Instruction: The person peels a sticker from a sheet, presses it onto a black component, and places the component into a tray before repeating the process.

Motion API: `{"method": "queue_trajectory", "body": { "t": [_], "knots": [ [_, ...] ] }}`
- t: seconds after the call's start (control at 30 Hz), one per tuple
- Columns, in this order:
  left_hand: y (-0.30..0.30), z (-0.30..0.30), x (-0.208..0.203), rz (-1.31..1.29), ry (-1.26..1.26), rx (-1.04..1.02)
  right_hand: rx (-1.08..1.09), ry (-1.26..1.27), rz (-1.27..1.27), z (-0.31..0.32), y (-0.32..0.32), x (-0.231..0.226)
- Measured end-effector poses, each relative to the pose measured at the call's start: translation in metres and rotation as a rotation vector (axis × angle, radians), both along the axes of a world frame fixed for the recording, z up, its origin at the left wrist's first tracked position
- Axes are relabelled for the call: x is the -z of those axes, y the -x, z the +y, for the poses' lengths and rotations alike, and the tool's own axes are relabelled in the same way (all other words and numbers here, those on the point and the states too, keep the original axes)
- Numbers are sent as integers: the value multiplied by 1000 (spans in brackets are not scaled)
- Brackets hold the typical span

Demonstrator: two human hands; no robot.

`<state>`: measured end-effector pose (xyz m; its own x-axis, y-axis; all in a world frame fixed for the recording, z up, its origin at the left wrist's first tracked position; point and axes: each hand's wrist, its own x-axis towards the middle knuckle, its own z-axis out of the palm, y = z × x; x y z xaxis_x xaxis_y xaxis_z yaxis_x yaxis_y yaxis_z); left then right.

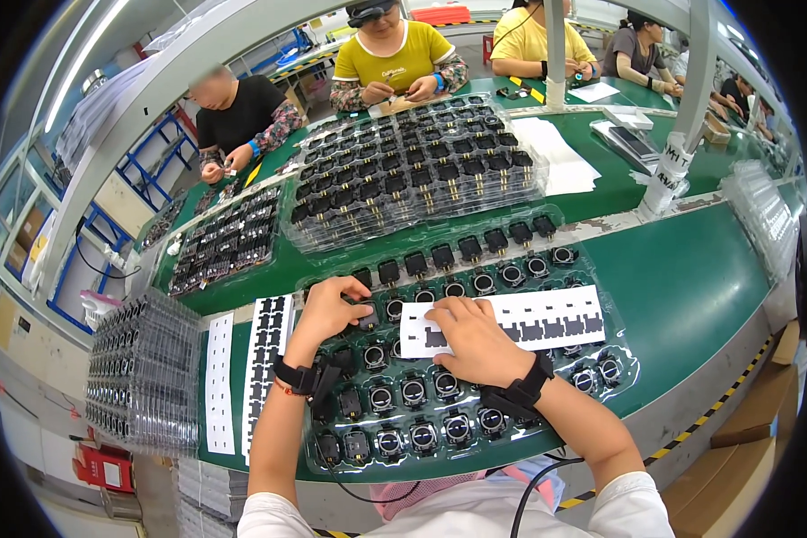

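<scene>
A clear plastic tray (pixel 626 381) lies before me with rows of small black modules, many showing a round lens-like ring (pixel 446 385). My left hand (pixel 334 309) is at the tray's left part, its fingers curled and the thumb against a black module (pixel 368 317); the fingertips partly cover it. Across the tray lies a white backing strip (pixel 560 309) with a row of black die-cut stickers (pixel 556 330). My right hand (pixel 480 339) is closed over the left part of this strip, fingers bent on its upper edge. Both wrists wear black bands.
Two more sticker strips (pixel 266 359) lie left of the tray, beside a tall stack of filled trays (pixel 142 377). Beyond stand stacked trays of modules (pixel 412 170) and a dark batch of parts (pixel 224 242). A metal post (pixel 681 143) rises at right. Several co-workers sit opposite.
</scene>
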<state>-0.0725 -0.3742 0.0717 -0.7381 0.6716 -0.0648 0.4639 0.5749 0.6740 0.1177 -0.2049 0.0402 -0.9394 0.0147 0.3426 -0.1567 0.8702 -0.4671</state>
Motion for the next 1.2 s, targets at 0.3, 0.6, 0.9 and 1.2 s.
{"method": "queue_trajectory", "body": {
  "t": [0.3, 0.6, 0.9, 1.2],
  "knots": [
    [-7, 5, 3, 418, 115, 93, -5, -12, -89, 7, -1, -6],
    [-52, 10, -21, 207, -12, 163, 66, 101, -27, 5, 2, -17],
    [-63, 28, -2, -1107, -625, -21, 73, 481, 219, 0, 5, -17],
    [-97, 55, -3, -1264, -777, -2, 133, 499, 252, 10, 6, -18]
  ]
}}
